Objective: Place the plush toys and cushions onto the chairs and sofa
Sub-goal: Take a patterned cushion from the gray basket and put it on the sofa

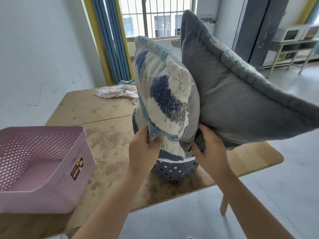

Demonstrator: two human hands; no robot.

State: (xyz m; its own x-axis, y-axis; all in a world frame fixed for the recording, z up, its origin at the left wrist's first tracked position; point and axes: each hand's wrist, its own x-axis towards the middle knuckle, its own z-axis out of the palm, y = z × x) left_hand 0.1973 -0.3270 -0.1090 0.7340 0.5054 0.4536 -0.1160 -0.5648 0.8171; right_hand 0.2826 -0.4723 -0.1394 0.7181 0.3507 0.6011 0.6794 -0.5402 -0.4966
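Hands [177,149] raised, each pinching cushion [165,100] corner.

At frame centre, the tufted cushion [164,100] shows cream-white with navy patches and pale blue bands. The cushion [241,104] at the right shows a plain grey back with a cream and teal edge. The perforated basket [172,169] below them is dark blue with a white rim. The basket [44,169] at lower left is pale pink, dotted with holes. The bench [107,128] is mottled tan. The curtain [112,40] at the upper left is blue and yellow.
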